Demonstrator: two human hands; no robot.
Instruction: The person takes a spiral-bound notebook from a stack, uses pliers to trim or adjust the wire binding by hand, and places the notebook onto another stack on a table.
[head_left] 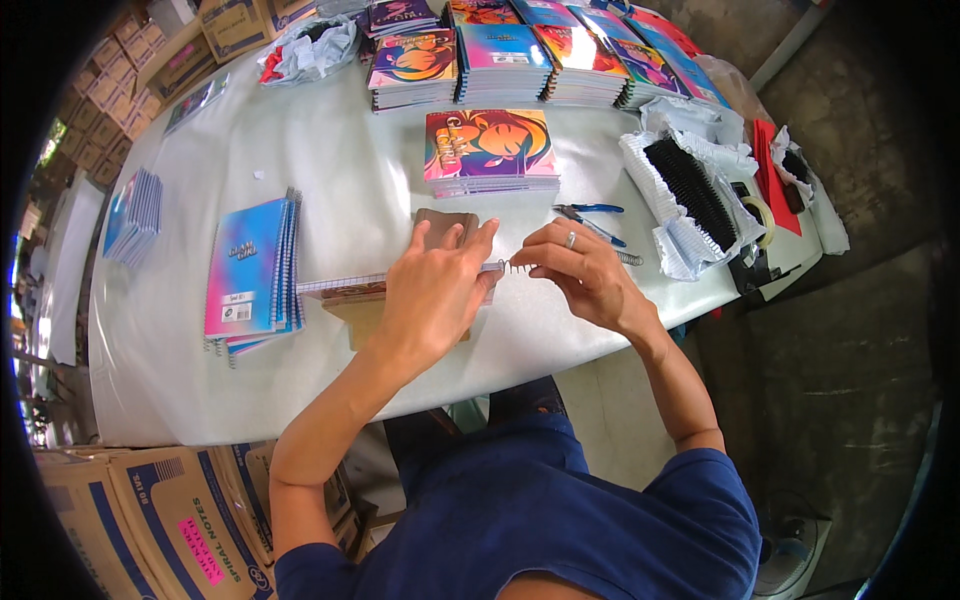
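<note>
My left hand [430, 295] is closed over a notebook [340, 287], which stands on edge with its long holed side up. Beneath it lies a brown block [446, 228], partly hidden by the hand. At the notebook's right end, my right hand [590, 268] pinches a dark spiral wire coil [515, 267]. The coil's tip meets the notebook's corner by my left fingers; its tail sticks out past my right hand. Just beyond that hand lie blue-handled pliers [590, 218]. A pile of notebooks with orange and purple covers [490, 150] sits straight ahead.
Blue-pink spiral notebooks [250, 265] are piled at left, with another stack [133, 215] farther left. Many notebook stacks [505, 65] line the far edge. On the right, paper wrapping holds black coils [690, 190] near a tape roll [760, 220]. Cartons [170, 520] stand below, left of the table.
</note>
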